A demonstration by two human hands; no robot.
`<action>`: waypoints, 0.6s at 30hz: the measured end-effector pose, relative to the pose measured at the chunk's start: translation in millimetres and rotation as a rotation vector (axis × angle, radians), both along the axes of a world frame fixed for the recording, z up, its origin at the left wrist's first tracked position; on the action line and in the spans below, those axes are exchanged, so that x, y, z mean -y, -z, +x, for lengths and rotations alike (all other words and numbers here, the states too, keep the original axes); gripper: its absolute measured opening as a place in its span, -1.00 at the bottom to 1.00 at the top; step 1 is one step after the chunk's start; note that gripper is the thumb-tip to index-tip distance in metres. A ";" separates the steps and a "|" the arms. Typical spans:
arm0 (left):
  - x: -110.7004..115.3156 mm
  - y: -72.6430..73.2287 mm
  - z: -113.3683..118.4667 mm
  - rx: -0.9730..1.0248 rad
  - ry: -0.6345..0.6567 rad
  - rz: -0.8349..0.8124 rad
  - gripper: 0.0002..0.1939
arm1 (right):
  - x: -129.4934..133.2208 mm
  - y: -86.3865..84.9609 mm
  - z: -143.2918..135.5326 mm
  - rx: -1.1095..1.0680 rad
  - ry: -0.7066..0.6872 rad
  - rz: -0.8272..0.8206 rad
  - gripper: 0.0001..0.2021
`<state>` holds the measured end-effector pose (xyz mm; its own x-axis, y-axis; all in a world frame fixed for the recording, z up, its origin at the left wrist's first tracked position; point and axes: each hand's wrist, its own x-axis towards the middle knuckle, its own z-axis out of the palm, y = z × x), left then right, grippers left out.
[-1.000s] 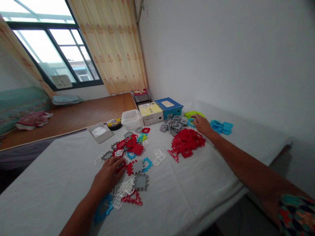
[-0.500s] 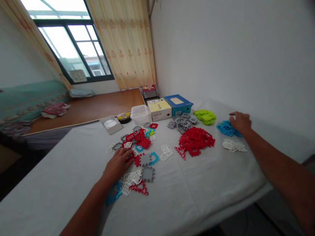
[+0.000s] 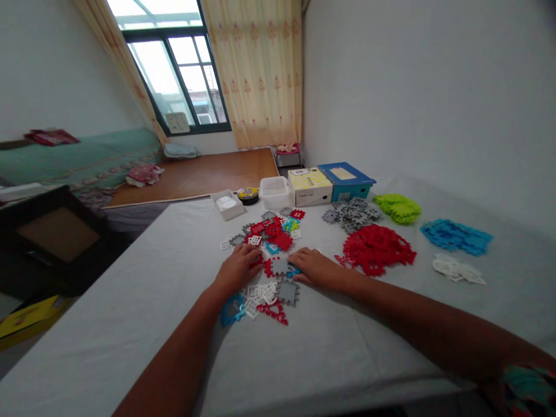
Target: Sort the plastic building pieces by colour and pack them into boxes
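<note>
A loose mixed pile of interlocking plastic building pieces lies in front of me on the white-covered table (image 3: 347, 353). At its left side, my left hand (image 3: 237, 269) has its fingers bent down over a red building piece (image 3: 257, 262). From the right, my right hand (image 3: 315, 267) reaches in with closed fingers on a blue building piece (image 3: 293, 273), mostly hidden under them. Between the hands lies a grey square piece (image 3: 280, 266). Nearer me are another grey square (image 3: 288, 291), white grid pieces (image 3: 263, 293), a red triangle (image 3: 274, 313) and a blue piece (image 3: 232, 310).
Sorted heaps lie to the right: red (image 3: 377, 249), grey (image 3: 354, 214), lime green (image 3: 398, 208), blue (image 3: 456, 234) and white (image 3: 457, 268). Behind stand a yellow-white box (image 3: 310, 188), a blue box (image 3: 347, 182), a clear tub (image 3: 275, 192), black-yellow tape (image 3: 248, 196) and a white tray (image 3: 228, 204).
My right hand has moved left from the blue heap to the mixed pile and now covers a blue piece there. My left hand stays on the pile's left side. The view has turned left.
</note>
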<state>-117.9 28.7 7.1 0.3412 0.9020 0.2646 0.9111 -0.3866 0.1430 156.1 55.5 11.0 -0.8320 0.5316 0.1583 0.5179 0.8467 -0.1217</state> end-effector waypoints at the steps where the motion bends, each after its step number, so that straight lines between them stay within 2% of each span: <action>1: 0.1 -0.1 0.0 -0.001 0.004 0.001 -0.72 | 1.0 1.8 -0.3 -0.005 0.011 0.016 -0.59; 5: -0.1 1.3 0.1 -0.017 0.005 0.006 -0.71 | 2.7 4.0 10.0 -0.018 -0.018 0.084 -0.64; 8: -0.4 2.5 0.4 -0.024 -0.008 0.009 -0.71 | 1.8 4.9 15.9 -0.029 -0.024 0.072 -0.70; 15: -0.8 3.1 0.0 -0.006 -0.001 0.012 -0.71 | -11.6 5.1 21.5 -0.390 0.008 -0.142 -0.65; 18: -1.2 3.5 -1.5 0.009 0.001 0.007 -0.71 | -17.5 1.9 32.7 -0.467 0.096 -0.254 -0.71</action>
<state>-119.4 29.8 3.5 0.3400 0.8996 0.2742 0.9093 -0.3888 0.1482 188.8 73.0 9.1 -0.6500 0.6712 0.3564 0.4330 0.7125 -0.5522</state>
